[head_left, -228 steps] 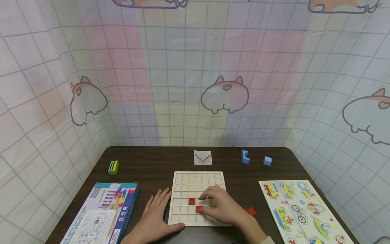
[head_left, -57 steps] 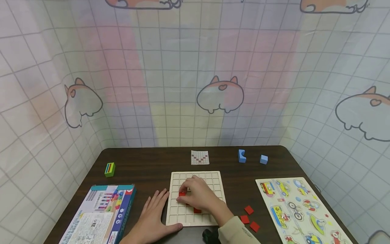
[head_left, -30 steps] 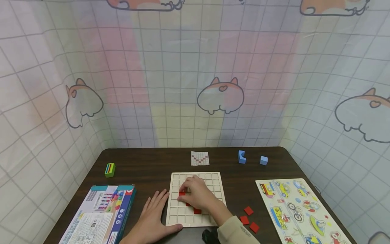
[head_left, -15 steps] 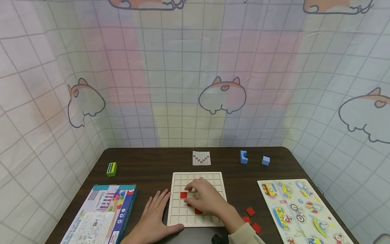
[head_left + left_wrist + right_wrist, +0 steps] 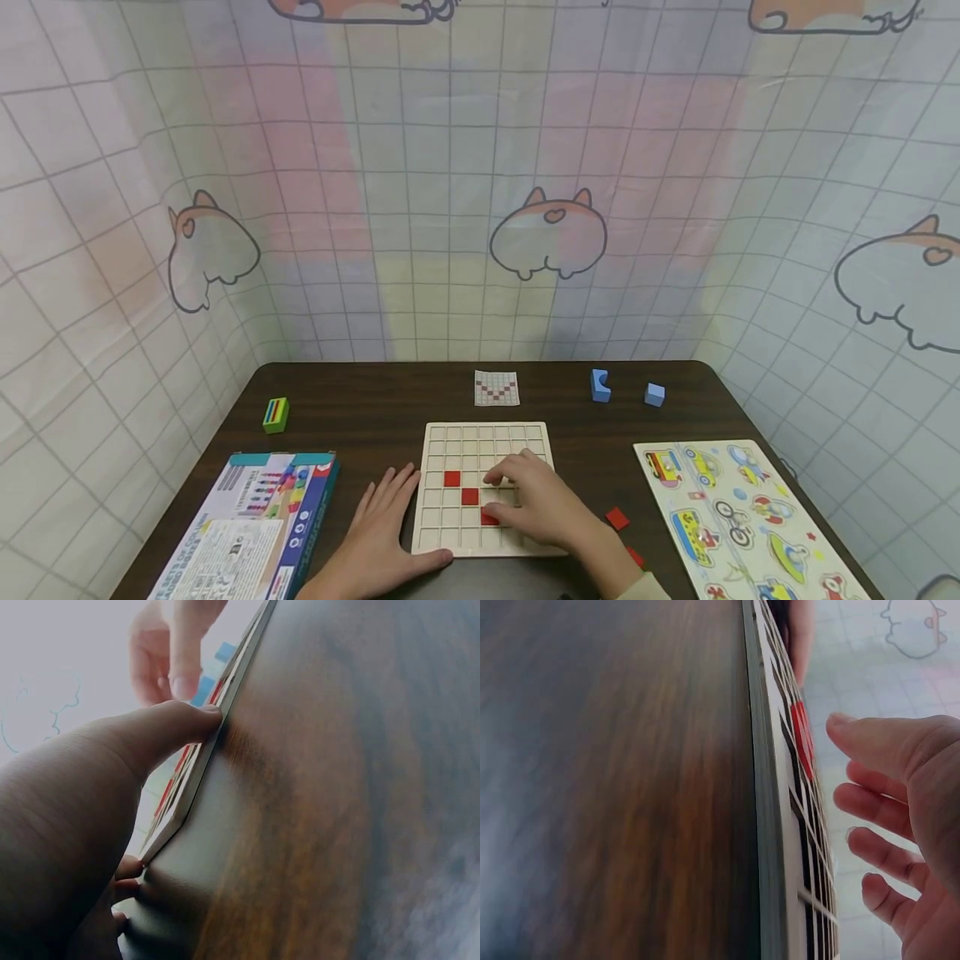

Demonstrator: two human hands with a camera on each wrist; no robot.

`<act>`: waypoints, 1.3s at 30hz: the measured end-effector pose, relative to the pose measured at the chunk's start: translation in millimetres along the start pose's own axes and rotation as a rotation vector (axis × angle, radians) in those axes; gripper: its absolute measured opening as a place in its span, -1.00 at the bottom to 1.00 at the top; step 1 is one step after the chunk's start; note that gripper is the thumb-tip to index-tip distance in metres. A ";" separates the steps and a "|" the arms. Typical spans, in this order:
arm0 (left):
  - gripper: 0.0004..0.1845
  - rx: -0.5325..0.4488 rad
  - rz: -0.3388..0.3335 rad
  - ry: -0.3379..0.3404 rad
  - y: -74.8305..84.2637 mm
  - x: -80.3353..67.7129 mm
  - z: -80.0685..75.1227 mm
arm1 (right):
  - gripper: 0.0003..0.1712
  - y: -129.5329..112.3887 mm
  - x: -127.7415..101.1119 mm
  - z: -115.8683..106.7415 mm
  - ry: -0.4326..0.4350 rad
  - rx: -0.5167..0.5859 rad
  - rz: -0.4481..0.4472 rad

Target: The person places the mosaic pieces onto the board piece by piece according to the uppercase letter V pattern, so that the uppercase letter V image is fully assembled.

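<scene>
A cream grid board (image 5: pixel 438 546) lies flat on the dark table. On it, 3 red square tiles form a diagonal: the farthest tile (image 5: pixel 452 478), the middle tile (image 5: pixel 469 497) and the nearest tile (image 5: pixel 488 517), partly covered by my right thumb. My right hand (image 5: pixel 536 504) hovers over the board's right half, fingers loosely bent; the right wrist view shows its fingertips apart and holding nothing. My left hand (image 5: pixel 378 529) steadies the board with straight fingers along its left side and the thumb (image 5: pixel 176 724) on its front edge.
Loose red tiles (image 5: pixel 617 518) lie by my right forearm, which partly hides them. Behind the board is a small pattern card (image 5: pixel 497 389). Two blue blocks (image 5: pixel 600 386) stand back right. A picture puzzle board (image 5: pixel 720 500) lies right, a box (image 5: pixel 247 525) left, with a green striped block (image 5: pixel 276 415) behind.
My right hand has let go of the farthest red tile, added since the oldest frame, and drawn back right and nearer. My left hand stays in place.
</scene>
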State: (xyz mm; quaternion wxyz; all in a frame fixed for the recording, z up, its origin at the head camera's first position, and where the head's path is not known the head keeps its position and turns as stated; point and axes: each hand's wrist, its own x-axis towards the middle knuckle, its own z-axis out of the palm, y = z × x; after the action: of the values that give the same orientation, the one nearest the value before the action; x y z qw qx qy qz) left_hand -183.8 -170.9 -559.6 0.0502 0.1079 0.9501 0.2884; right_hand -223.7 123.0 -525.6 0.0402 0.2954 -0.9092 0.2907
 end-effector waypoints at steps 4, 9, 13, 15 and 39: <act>0.45 -0.007 -0.008 -0.007 1.5 0.2 0.0 | -0.68 5.3 -8.0 -5.7 0.000 0.020 0.031; 0.45 -0.022 -0.022 -0.019 3.6 -1.3 -0.9 | -0.67 10.7 -17.6 -13.7 0.012 0.060 0.063; 0.45 -0.019 -0.029 -0.028 3.7 -1.7 -0.5 | -0.64 14.3 -27.3 -20.1 0.028 0.086 0.095; 0.45 -0.016 -0.031 -0.031 3.3 -1.4 -0.1 | -0.64 15.6 -32.6 -23.1 0.034 0.092 0.108; 0.45 -0.013 -0.027 -0.020 0.2 0.6 0.6 | -0.61 45.3 -79.9 -50.9 0.021 0.055 0.103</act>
State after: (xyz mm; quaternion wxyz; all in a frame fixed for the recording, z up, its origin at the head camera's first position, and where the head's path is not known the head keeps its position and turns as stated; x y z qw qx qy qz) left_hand -184.3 -170.3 -560.0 0.0646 0.0975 0.9491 0.2925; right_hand -188.4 221.9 -525.9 0.0265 0.2460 -0.9145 0.3201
